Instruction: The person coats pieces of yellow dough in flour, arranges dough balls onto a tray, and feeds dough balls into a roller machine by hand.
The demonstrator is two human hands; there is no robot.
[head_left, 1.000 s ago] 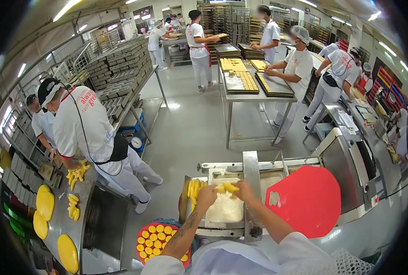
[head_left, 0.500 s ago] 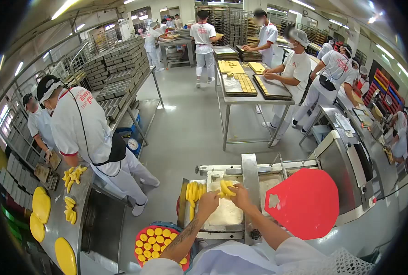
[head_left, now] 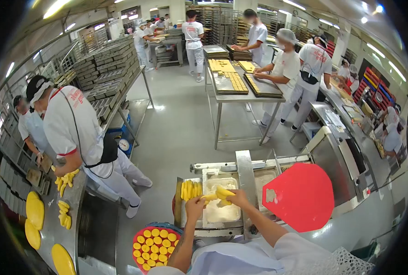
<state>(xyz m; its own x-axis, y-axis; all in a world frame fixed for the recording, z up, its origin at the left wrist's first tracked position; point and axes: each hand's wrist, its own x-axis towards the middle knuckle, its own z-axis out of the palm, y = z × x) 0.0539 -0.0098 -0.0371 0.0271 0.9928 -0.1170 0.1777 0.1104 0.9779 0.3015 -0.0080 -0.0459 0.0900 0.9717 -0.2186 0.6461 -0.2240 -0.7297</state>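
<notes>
My left hand [head_left: 195,207] is closed on one end of a yellow dough piece [head_left: 208,197]. My right hand [head_left: 237,198] grips more yellow dough pieces [head_left: 223,192] close beside it; whether the pieces join is unclear. Both hands are above a pan of white flour [head_left: 221,213] set in the machine. Left of the pan, yellow dough rolls [head_left: 191,189] lie side by side on a metal ledge, near my left hand. A red board with a handle hole [head_left: 300,197] rests on the machine to the right of my right forearm.
Below left stands a red tray [head_left: 135,238] of round yellow dough pieces. On the left steel table [head_left: 68,229] lie flat dough sheets [head_left: 35,210] and dough strips. A co-worker [head_left: 82,123] leans over it. Other people work around a table of trays [head_left: 259,97] ahead.
My hands have moved apart, the left one going leftward, and dough now stretches or lies between them. The view has shifted slightly. The co-worker at left has an arm over the dough strips.
</notes>
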